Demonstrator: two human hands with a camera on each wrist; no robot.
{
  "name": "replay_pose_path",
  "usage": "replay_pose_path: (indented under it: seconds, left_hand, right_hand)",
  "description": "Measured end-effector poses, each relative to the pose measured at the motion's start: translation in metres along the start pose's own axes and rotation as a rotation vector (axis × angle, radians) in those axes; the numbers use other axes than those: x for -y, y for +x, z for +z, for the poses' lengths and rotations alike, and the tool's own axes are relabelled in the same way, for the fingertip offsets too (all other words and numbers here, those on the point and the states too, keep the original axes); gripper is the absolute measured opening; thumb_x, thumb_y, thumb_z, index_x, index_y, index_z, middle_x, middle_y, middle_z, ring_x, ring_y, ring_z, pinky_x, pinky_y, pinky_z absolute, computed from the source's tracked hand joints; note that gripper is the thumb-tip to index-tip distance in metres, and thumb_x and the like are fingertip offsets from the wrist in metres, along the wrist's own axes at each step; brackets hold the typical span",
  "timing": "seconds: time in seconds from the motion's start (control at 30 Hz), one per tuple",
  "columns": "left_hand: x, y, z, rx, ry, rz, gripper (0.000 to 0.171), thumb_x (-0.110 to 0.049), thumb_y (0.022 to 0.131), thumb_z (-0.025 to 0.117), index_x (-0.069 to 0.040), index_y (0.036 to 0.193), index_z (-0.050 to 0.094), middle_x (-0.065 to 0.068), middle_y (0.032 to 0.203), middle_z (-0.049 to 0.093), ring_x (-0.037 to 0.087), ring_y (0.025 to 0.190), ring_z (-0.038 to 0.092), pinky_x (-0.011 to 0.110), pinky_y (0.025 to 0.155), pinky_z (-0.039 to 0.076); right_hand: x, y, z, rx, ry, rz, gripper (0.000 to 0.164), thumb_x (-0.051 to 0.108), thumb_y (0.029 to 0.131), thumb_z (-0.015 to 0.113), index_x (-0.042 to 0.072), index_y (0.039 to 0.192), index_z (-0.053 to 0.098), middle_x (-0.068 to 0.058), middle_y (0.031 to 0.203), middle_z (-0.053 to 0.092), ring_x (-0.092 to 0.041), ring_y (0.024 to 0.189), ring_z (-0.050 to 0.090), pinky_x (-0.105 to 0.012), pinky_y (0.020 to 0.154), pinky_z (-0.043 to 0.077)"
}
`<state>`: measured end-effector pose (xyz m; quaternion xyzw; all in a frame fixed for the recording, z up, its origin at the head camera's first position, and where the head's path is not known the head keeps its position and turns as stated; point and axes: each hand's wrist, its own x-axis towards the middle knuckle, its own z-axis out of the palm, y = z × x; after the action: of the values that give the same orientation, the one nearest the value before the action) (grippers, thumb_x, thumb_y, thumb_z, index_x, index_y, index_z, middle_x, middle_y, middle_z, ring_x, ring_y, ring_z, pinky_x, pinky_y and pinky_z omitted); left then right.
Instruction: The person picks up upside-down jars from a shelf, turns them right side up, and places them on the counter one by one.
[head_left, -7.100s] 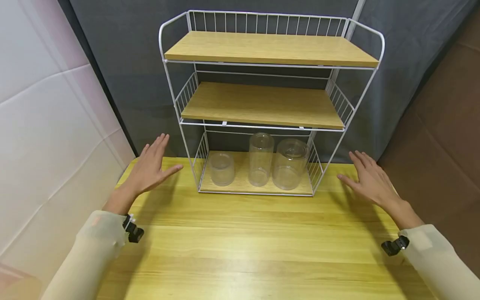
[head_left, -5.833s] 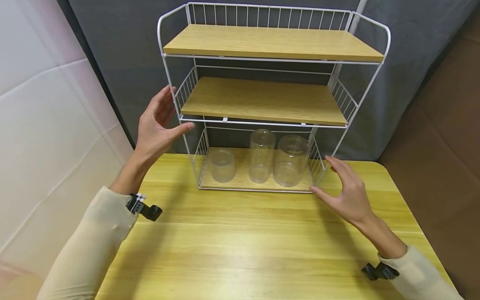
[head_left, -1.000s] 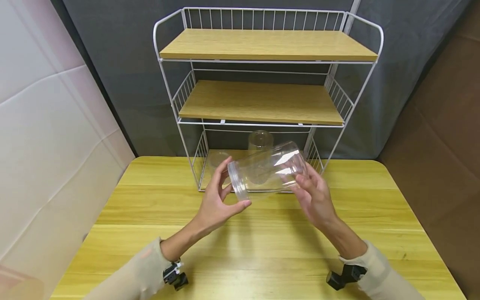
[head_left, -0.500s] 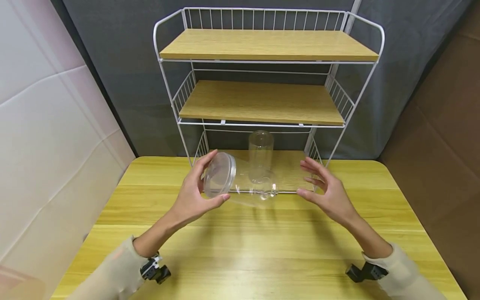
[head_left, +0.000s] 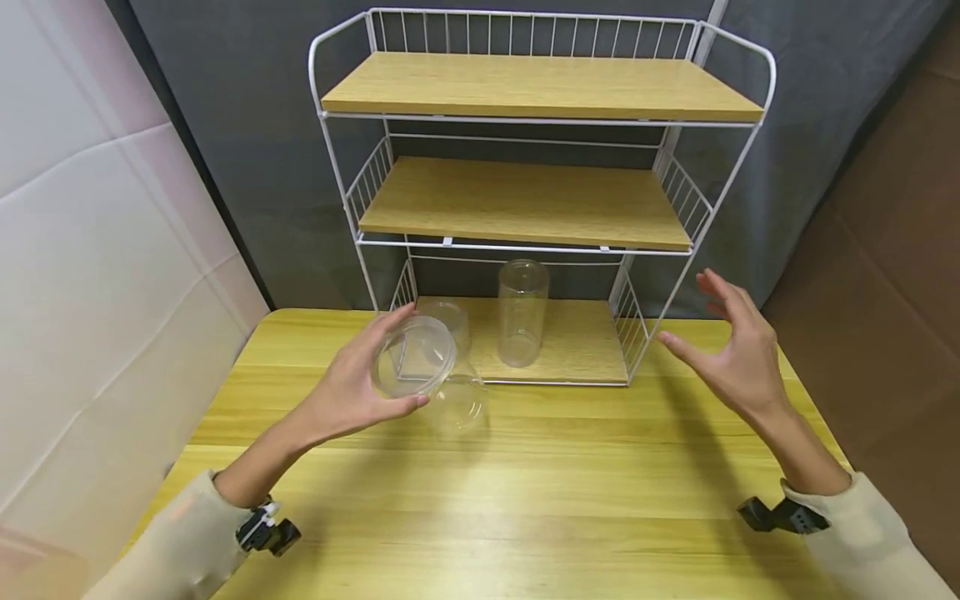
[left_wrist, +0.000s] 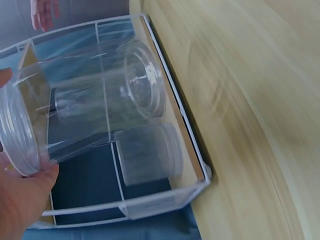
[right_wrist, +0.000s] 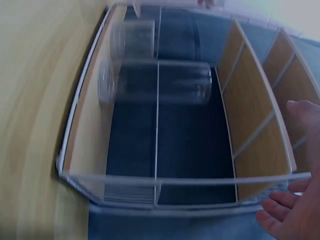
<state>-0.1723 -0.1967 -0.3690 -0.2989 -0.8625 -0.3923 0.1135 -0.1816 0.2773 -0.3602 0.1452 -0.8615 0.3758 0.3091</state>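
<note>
A wide clear jar (head_left: 459, 408) is gripped at its lid end by my left hand (head_left: 348, 392), in front of the rack's lower left. The jar is tilted, its lid (head_left: 414, 357) facing up toward the head camera and its base pointing away. The left wrist view shows thumb and fingers around the ribbed lid (left_wrist: 20, 132). My right hand (head_left: 738, 362) hangs in the air to the right of the rack, fingers spread and holding nothing. Upright on the bottom shelf (head_left: 577, 342) stands a tall narrow jar (head_left: 522, 312). Left of it is a short jar (left_wrist: 147, 155), partly covered by the held jar in the head view.
The white wire rack (head_left: 525, 247) has a wooden top shelf (head_left: 540, 83) and middle shelf (head_left: 525, 200). It stands at the back of a yellow wooden table (head_left: 540, 500). Dark cloth hangs behind, with a white panel (head_left: 112, 292) at left and a brown one (head_left: 885, 275) at right.
The wide jar has left the rack's bottom shelf. Held by both hands a second ago, it is now in the left hand alone, moved left and turned. The right hand has let go and moved right.
</note>
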Motion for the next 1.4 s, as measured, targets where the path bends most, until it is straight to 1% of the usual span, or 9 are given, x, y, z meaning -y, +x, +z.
replay_pose_path:
  seconds: [0.27,0.5,0.63,0.73,0.93,1.03,1.13,1.23,1.4]
  left_hand:
    - [0.014,-0.012,-0.013,0.028,0.086,0.049,0.111,-0.023,0.070,0.096,-0.008,0.163,0.038,0.016,0.161,0.048,0.039,0.143,0.050,0.065,0.112,0.048]
    - [0.024,-0.018,-0.027,0.053,0.117,0.064,0.110,-0.018,0.069,0.098,-0.003,0.161,0.040,0.016,0.156,0.053,0.037,0.136,0.056,0.056,0.108,0.054]
    - [0.027,-0.022,-0.033,0.073,0.115,0.069,0.109,-0.016,0.070,0.098,-0.002,0.161,0.040,0.015,0.155,0.053,0.037,0.135,0.057,0.031,0.112,0.052]
    - [0.030,-0.024,-0.037,0.084,0.110,0.066,0.110,-0.016,0.071,0.098,-0.005,0.163,0.038,0.014,0.156,0.053,0.036,0.136,0.056,0.015,0.113,0.043]
    - [0.039,-0.029,-0.042,0.099,0.126,0.062,0.110,-0.016,0.071,0.098,-0.002,0.162,0.038,0.018,0.152,0.056,0.038,0.133,0.058,0.012,0.112,0.040]
    - [0.042,-0.033,-0.045,0.102,0.145,0.053,0.110,-0.018,0.070,0.098,-0.001,0.161,0.039,0.017,0.151,0.057,0.037,0.131,0.059,0.018,0.111,0.044]
    - [0.044,-0.037,-0.047,0.101,0.164,0.038,0.110,-0.019,0.070,0.098,-0.003,0.162,0.039,0.016,0.151,0.058,0.036,0.131,0.060,0.041,0.109,0.053]
    - [0.045,-0.040,-0.049,0.097,0.176,0.027,0.111,-0.020,0.070,0.098,-0.004,0.162,0.039,0.016,0.150,0.058,0.037,0.130,0.060,0.061,0.103,0.053]
    - [0.048,-0.044,-0.051,0.093,0.192,0.025,0.112,-0.020,0.069,0.099,-0.003,0.162,0.039,0.016,0.150,0.059,0.036,0.130,0.059,0.058,0.103,0.051]
  right_hand:
    - [-0.015,0.026,-0.012,0.025,-0.001,-0.004,0.100,0.019,0.078,0.094,0.011,0.163,0.042,-0.014,0.161,0.048,-0.045,0.139,0.051,-0.007,0.112,0.035]
    - [-0.020,0.049,-0.014,0.070,0.016,-0.030,0.111,0.021,0.076,0.095,0.020,0.168,0.033,-0.008,0.169,0.037,-0.040,0.148,0.045,-0.009,0.116,0.032]
    - [-0.022,0.060,-0.013,0.082,0.047,-0.047,0.116,0.014,0.073,0.096,0.015,0.168,0.030,-0.011,0.170,0.034,-0.037,0.152,0.040,-0.010,0.119,0.031]
    - [-0.022,0.067,-0.012,0.087,0.070,-0.068,0.119,0.007,0.071,0.097,0.015,0.168,0.029,-0.011,0.171,0.034,-0.033,0.153,0.039,-0.013,0.120,0.033]
    - [-0.019,0.078,-0.010,0.097,0.158,-0.122,0.118,-0.010,0.069,0.093,0.015,0.167,0.033,-0.010,0.170,0.035,-0.023,0.153,0.039,-0.023,0.123,0.038]
    - [-0.019,0.082,-0.008,0.090,0.230,-0.152,0.112,-0.019,0.069,0.089,0.009,0.164,0.037,-0.015,0.167,0.038,-0.027,0.152,0.042,-0.026,0.122,0.040]
    - [-0.018,0.084,-0.007,0.075,0.292,-0.161,0.106,-0.023,0.069,0.085,0.005,0.161,0.041,-0.018,0.164,0.042,-0.028,0.149,0.045,-0.025,0.119,0.043]
    - [-0.017,0.085,-0.005,0.049,0.344,-0.161,0.098,-0.024,0.071,0.083,0.001,0.158,0.045,-0.021,0.159,0.046,-0.023,0.145,0.050,-0.024,0.116,0.047]
    - [-0.018,0.086,-0.001,-0.007,0.379,-0.190,0.089,-0.025,0.072,0.081,-0.002,0.153,0.051,-0.024,0.150,0.053,-0.020,0.134,0.060,-0.024,0.110,0.052]
